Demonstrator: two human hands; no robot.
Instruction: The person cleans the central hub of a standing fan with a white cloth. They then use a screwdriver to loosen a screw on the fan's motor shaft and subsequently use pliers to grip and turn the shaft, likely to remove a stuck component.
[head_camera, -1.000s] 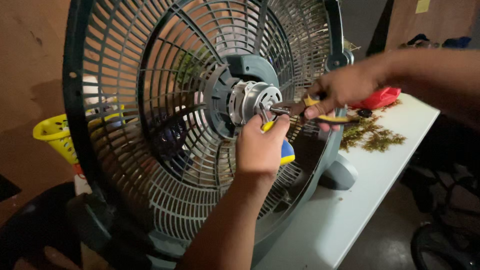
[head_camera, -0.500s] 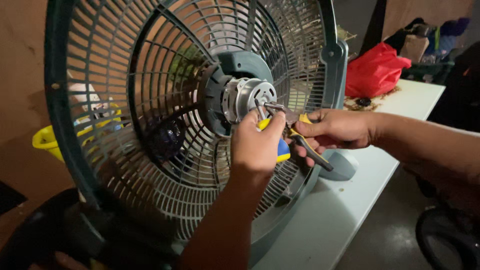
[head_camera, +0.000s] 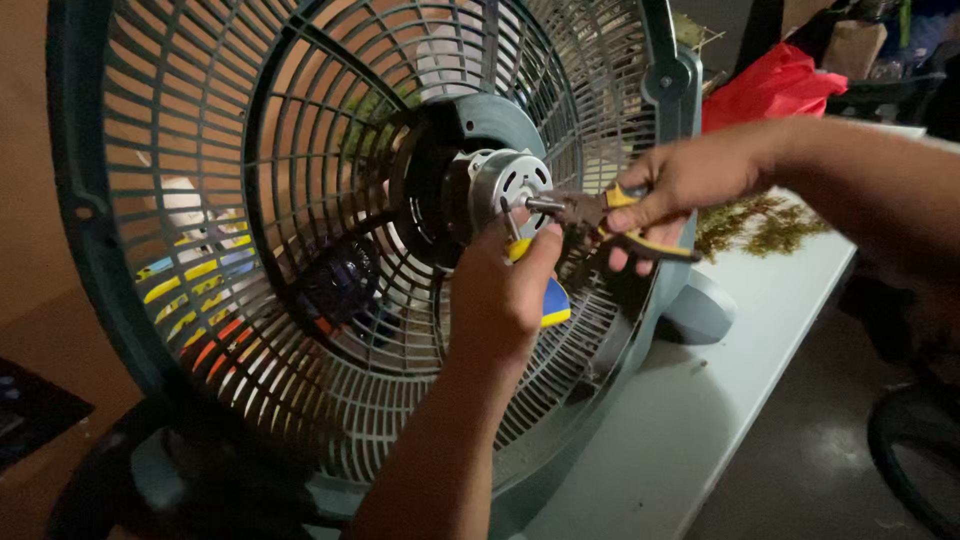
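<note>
While the grille fills most of the view, standing upright on the table, everything else sits relative to it. Grille is dark teal plastic, round, ribs radiating from the hub. Table is pale grey, runs off to the grille's right. Foot of the fan rests on the table, just right of the grille's rim. Red bag lies behind the grille's upper right edge; dry greenish scraps on the table below it.

Motor is at the grille's centre: silver vented housing in a dark hub, short shaft sticking out toward the camera.

Right hand comes in from the grille's right, fingers clenched round the yellow-and-black handles of pliers. Plier nose is at the shaft tip, appears to grip it; exact contact too small to confirm.

Left hand reaches up from below the motor, fingers wrapped on a screwdriver with yellow-blue handle. Its metal blade points up at the motor face, just left of the shaft. Tip contact hidden by the thumb.
</note>
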